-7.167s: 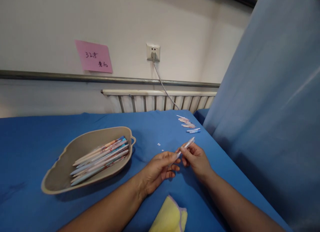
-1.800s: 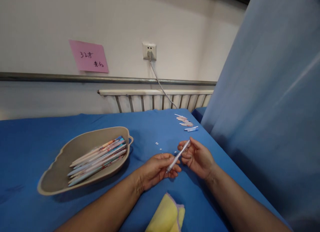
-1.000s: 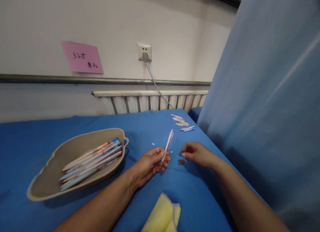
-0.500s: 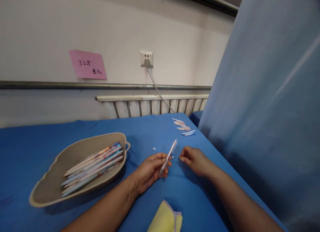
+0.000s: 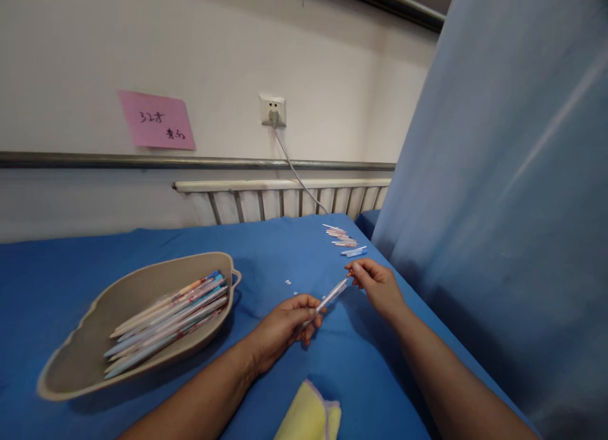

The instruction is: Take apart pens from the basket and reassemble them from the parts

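Note:
My left hand (image 5: 297, 316) is closed around a slim white pen (image 5: 332, 293), which slants up to the right. Something clear, like a plastic sleeve, shows along the pen's upper end. My right hand (image 5: 377, 285) is at that upper end, thumb and fingers pinched together; what sits between them is too small to make out. To the left, a beige leaf-shaped basket (image 5: 76, 345) holds several pens (image 5: 171, 326) lying side by side, some apparently in clear wrappers. Small white bits (image 5: 288, 282) lie on the blue sheet beyond my left hand.
Several thin sticks or pen parts (image 5: 342, 237) and a blue-and-white pen piece (image 5: 354, 252) lie at the far right of the blue-covered bed (image 5: 266, 250). A folded yellow cloth (image 5: 308, 414) is in front. A blue curtain (image 5: 498, 174) hangs along the right; a rail (image 5: 285, 185) stands behind.
The pen in my left hand has tipped from steep to a lower slant toward the right. My right hand has moved up and forward to the pen's end. The view has shifted slightly.

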Demonstrator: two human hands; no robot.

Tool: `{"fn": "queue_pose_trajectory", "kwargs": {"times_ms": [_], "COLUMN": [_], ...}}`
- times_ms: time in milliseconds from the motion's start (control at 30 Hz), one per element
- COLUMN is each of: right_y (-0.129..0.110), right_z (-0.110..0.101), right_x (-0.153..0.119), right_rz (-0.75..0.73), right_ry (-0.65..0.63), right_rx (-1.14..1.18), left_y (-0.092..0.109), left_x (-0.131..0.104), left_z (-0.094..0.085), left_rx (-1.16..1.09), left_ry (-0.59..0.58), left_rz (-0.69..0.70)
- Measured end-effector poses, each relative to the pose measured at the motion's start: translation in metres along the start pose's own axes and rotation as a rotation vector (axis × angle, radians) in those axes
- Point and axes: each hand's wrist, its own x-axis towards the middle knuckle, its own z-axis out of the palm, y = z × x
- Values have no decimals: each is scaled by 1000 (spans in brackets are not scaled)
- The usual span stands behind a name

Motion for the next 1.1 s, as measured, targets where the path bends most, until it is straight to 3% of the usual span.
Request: {"fn": "queue_pose_trajectory", "kwargs": {"times_ms": [467,700,1000,1100], "right_y": [0,-2,-4,-4], "right_z": [-2,-2,5,7], "right_x": [-1,-2,-6,-7], "right_rz": [-34,-127,-137,-56], "right_ry": [-34,-54,-95,-77], "right_rx": [-79,-184,-183,-104], "left_y": [-1,0,-2,-4], "left_x": [0,0,0,0], "left_z": [0,0,-1,-2], "left_rx": [-24,-22,-48,-64], "left_ry": [0,15,-24,-26], "left_rz": [1,-4,7,3]}}
